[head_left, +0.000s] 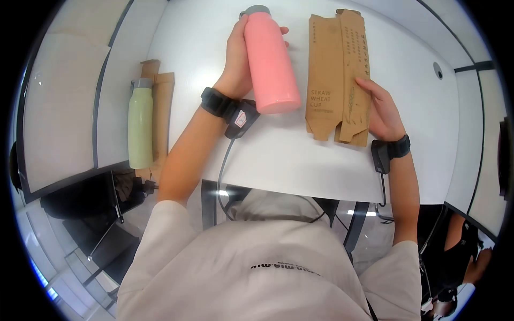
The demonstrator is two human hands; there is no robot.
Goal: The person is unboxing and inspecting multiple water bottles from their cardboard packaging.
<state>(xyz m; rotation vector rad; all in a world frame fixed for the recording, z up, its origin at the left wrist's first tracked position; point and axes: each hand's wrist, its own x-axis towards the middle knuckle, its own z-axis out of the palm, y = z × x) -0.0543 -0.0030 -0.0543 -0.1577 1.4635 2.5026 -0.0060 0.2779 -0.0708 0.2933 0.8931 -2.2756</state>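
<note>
A pink bottle [271, 61] with a grey lid is in the grasp of my left hand [238, 56], whose fingers wrap behind it. The bottle leans a little, its lid toward the far edge of the table. To its right, my right hand [384, 109] grips the right edge of a flattened brown cardboard box [325, 69], thumb on top and the other fingers hidden beneath. The print "STRAW WHEAT CUP" shows on the cardboard. Bottle and box are apart from each other.
At the left, a green bottle [141, 125] with a grey lid lies beside another piece of brown cardboard [162, 112]. A white table [289, 166] spans the front, with a round cable hole [438, 70] at right. Cables hang from both wrist devices. Another person [460, 251] is at lower right.
</note>
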